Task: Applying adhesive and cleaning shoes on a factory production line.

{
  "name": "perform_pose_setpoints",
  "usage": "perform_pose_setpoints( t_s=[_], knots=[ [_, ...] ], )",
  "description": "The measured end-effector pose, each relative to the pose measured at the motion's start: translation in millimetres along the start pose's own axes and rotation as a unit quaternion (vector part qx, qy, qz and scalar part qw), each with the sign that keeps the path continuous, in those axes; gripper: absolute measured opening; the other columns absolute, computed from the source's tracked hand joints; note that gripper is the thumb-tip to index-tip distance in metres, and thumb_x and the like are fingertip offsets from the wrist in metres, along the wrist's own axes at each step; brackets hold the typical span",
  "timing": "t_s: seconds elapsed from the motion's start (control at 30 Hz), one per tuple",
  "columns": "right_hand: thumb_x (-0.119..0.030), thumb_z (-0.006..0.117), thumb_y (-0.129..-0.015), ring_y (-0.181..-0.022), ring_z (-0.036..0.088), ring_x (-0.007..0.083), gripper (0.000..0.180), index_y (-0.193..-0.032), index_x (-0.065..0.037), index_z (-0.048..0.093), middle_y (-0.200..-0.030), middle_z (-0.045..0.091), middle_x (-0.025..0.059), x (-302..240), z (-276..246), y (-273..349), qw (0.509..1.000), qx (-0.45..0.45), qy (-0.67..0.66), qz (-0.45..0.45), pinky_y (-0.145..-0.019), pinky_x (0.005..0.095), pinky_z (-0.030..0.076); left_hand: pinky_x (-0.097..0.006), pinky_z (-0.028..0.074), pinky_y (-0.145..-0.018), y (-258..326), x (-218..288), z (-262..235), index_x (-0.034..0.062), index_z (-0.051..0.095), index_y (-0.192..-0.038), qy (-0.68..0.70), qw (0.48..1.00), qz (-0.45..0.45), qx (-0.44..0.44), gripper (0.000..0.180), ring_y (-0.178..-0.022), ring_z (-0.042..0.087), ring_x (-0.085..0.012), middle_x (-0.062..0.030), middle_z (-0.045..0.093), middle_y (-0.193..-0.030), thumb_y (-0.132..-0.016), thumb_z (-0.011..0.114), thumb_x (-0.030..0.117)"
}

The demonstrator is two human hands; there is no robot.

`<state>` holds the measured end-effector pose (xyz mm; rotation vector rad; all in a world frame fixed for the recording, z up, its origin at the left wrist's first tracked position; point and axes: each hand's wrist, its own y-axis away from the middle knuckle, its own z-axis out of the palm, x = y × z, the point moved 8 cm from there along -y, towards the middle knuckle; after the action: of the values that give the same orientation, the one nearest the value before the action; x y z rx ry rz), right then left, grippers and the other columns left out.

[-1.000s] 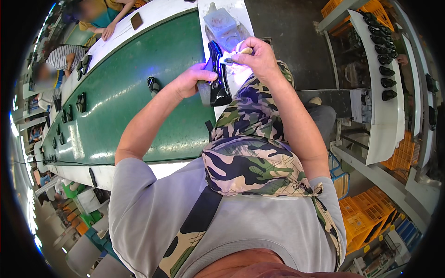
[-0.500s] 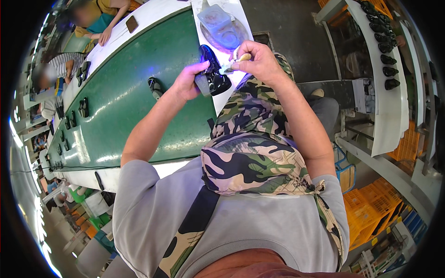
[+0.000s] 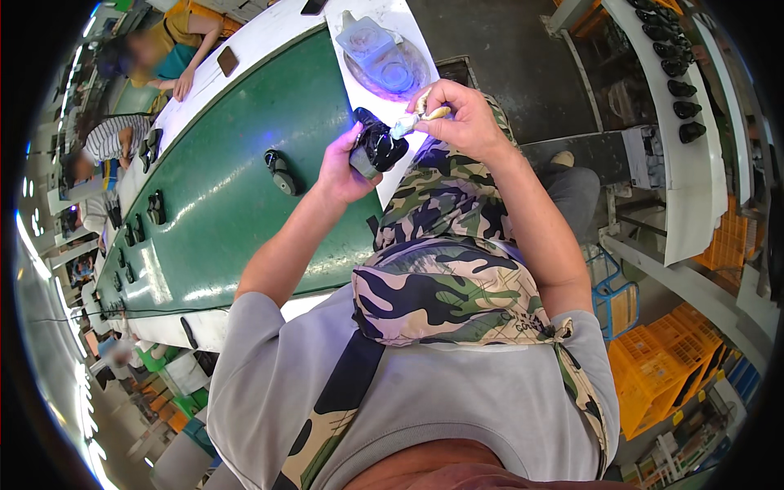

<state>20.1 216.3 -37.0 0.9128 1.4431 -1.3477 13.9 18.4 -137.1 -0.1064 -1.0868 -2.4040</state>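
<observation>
The left hand [image 3: 341, 167] grips a small black part [image 3: 377, 145] above the table [image 3: 237, 163]; the right hand [image 3: 461, 122] pinches a pale tool [image 3: 416, 120] whose tip touches the part.

Small black glossy part [image 3: 377, 149] — held off the desk in the left hand [image 3: 341, 170], tilted, above the desk's near white edge. Slim pale tool [image 3: 415, 120] pinched in right hand [image 3: 465, 122] fingers — tip touching the part's top.
</observation>
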Motion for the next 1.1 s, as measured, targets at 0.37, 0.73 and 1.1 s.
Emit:
perform_pose_setpoints(
  t_s=[0.37,0.73,1.1],
  knots=[
    [-0.003,0.075,-0.081,-0.093,0.060,0.0148,0.023,-0.084,-0.006,0.052,-0.104,0.066,0.0138,-5.3,-4.3,4.1,0.998,0.035,-0.032,-0.049,-0.080,0.0288,0.049,-0.030,0.053,-0.052,-1.8,-25.4,15.4,0.0005,0.060,-0.122,0.078,0.992,-0.006,-0.103,0.060,-0.072,0.069,-0.0251,-0.0155,0.069,-0.100,-0.090,0.054,0.051],
    [0.001,0.074,-0.081,-0.096,0.063,0.0158,0.021,-0.086,-0.004,0.055,-0.101,0.069,0.0113,-0.9,-66.1,18.8,0.978,0.191,-0.033,-0.072,-0.087,0.0319,0.052,-0.028,0.049,-0.050,-14.0,-19.2,68.7,-0.0072,0.035,-0.146,0.041,0.977,-0.008,-0.211,0.095,-0.064,0.064,-0.0197,-0.0115,0.067,-0.088,-0.081,0.055,0.060],
    [-0.003,0.076,-0.080,-0.088,0.064,0.0143,0.020,-0.083,-0.005,0.057,-0.094,0.068,0.0075,86.3,-202.7,179.4,0.851,0.523,-0.046,0.023,-0.080,0.0293,0.051,-0.047,0.041,-0.113,-41.8,-31.0,252.1,0.0080,0.053,-0.137,-0.174,0.940,0.068,-0.287,0.049,-0.124,0.057,-0.0300,-0.0122,0.060,-0.135,-0.093,0.066,0.028]
  ],
)
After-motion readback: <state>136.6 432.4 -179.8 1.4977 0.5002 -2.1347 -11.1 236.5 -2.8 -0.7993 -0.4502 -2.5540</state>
